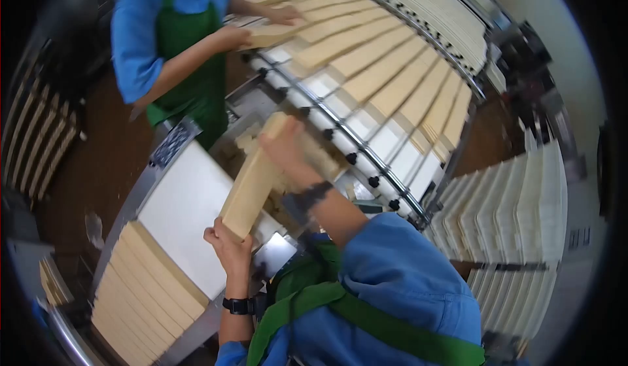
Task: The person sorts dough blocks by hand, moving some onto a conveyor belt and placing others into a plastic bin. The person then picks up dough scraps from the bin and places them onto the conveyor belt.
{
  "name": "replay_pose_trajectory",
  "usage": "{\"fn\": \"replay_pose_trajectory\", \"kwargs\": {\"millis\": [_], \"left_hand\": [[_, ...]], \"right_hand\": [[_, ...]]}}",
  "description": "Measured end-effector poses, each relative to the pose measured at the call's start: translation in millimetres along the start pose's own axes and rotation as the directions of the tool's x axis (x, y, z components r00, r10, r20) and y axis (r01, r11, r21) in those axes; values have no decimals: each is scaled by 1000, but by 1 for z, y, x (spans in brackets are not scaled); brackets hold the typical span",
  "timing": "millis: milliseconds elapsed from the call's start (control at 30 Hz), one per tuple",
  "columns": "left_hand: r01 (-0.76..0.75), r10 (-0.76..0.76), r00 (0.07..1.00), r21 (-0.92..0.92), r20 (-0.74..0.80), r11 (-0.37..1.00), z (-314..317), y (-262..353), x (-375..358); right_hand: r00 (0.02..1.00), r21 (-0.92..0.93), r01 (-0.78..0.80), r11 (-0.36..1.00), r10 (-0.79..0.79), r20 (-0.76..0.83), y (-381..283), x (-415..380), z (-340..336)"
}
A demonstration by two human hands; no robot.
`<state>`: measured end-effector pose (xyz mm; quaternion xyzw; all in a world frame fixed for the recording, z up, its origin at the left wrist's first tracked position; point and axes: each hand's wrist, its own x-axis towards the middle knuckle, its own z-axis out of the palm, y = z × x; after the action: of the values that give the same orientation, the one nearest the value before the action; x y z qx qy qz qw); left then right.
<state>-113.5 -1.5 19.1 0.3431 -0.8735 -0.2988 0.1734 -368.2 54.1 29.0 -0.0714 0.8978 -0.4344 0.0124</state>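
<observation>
A long pale yellow block (247, 192) is held at a slant between my two hands, above a bin of pale scraps (245, 145). Around its lower end the fingers of my left hand (231, 243) are closed. My right hand (284, 145), slightly blurred, grips the upper end from the side. To the left lies a white board (186, 192), with a row of similar blocks (147, 294) packed side by side at its lower end. More long blocks (376, 71) lie in rows on the guide-railed white table beyond the bin.
A co-worker in blue and green (186, 52) stands at upper left, both hands on a block. A metal rail with black knobs (340, 140) edges the far table. Stacked white trays (500, 209) stand at right. A rack (42, 134) stands at far left.
</observation>
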Motion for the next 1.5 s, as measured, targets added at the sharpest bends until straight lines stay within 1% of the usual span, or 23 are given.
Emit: {"fn": "replay_pose_trajectory", "kwargs": {"millis": [33,67,100,167,200,233,300,400,500,533,633,733,833,933,1033,1133,1233,1267,1300,1333,1367,1400,1500], "left_hand": [[-97,97,995,-9,14,995,4,23,8],[-190,190,981,-22,27,982,9,47,14],[-313,316,947,-54,57,948,13,72,16],[-524,536,839,-128,91,842,23,120,14],[-653,666,742,-137,81,745,37,136,9],[-765,777,626,-140,70,629,51,149,1],[-923,947,320,-226,2,313,72,174,-8],[-922,999,-14,-387,32,-1,100,198,-24],[-820,948,-314,-488,-53,-299,126,216,-45],[-787,930,-367,-537,9,-305,127,223,-48],[-764,909,-411,-570,70,-302,127,240,-49],[-744,789,-433,-667,436,-40,120,262,-44],[-692,770,-380,-710,512,130,125,269,-41],[-674,851,-327,-733,412,96,140,272,-37],[-730,832,-396,-683,388,-29,143,281,-34],[-741,865,-364,-670,344,-45,152,281,-35],[-741,829,-395,-670,397,-32,160,289,-33],[-739,826,-398,-673,399,-31,162,291,-33],[-737,824,-401,-675,400,-31,166,293,-34],[-736,823,-403,-676,401,-31,170,295,-34],[-747,817,-404,-664,411,-36,174,296,-35],[-757,810,-406,-652,422,-40,177,296,-36],[-768,814,-394,-639,427,-36,189,297,-38]], "right_hand": [[994,42,2,999,3,-110,16,4,-37],[982,53,-94,994,102,-158,24,7,-80],[960,69,-186,980,197,-200,36,9,-124],[912,95,-244,965,262,-316,83,15,-197],[886,-2,-258,966,235,-401,138,25,-224],[832,-11,-377,926,334,-443,171,26,-256],[799,78,-468,880,459,-389,225,17,-316],[833,-43,-518,854,492,-253,247,-5,-365],[882,-370,-453,811,468,-55,250,-1,-384],[850,-514,-453,728,526,-4,217,1,-388],[857,-606,-394,691,515,30,263,31,-390],[839,-612,-387,690,539,77,275,41,-390],[915,-551,-351,757,404,-27,290,41,-387],[944,-506,-302,808,327,-42,290,45,-392],[956,-566,-256,784,293,-27,293,47,-393],[986,-652,-162,741,99,-134,307,42,-389],[920,-610,-287,739,34,-391,305,42,-382],[848,-483,-325,813,24,-529,319,45,-379],[838,-302,-276,913,74,-541,338,50,-376],[832,-106,-215,971,125,-541,359,53,-371],[830,95,-148,984,176,-529,370,54,-369],[861,44,-240,970,234,-452,343,45,-376],[878,-38,-301,953,261,-402,344,43,-377]]}}
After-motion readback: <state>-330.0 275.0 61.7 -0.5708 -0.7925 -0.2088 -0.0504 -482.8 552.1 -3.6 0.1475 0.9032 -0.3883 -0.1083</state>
